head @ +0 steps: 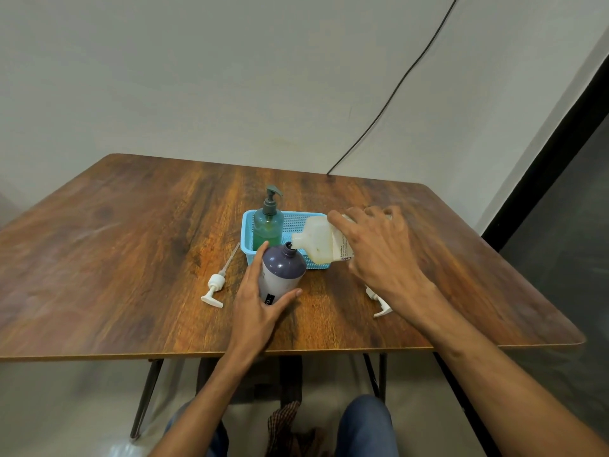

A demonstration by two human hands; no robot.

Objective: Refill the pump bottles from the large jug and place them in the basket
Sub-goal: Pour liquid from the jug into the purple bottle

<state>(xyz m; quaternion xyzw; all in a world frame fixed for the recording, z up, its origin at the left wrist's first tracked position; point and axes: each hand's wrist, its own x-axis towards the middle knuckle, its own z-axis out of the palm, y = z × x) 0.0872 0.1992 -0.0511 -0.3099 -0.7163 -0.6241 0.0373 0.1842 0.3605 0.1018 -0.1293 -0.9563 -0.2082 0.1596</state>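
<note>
Right hand (379, 249): fingers wrapped over large jug (318, 242), tipped sideways, spout at the open neck of purple bottle (283, 268) for pouring. Left hand (260, 301): curled round that bottle, steadying it on table (131, 225) in front of basket (296, 215). Green pump bottle (268, 225): upright in basket, seemingly finished. White pump head (216, 285): laid aside, left. Second pump head (382, 306): beneath right forearm

A smooth brown wood-grain counter (131, 245) carries a perforated light-blue plastic basket (245, 247), a translucent green plastic pump bottle (267, 225), a glossy purple-grey plastic bottle (281, 275) and a cloudy white plastic jug (318, 240).
</note>
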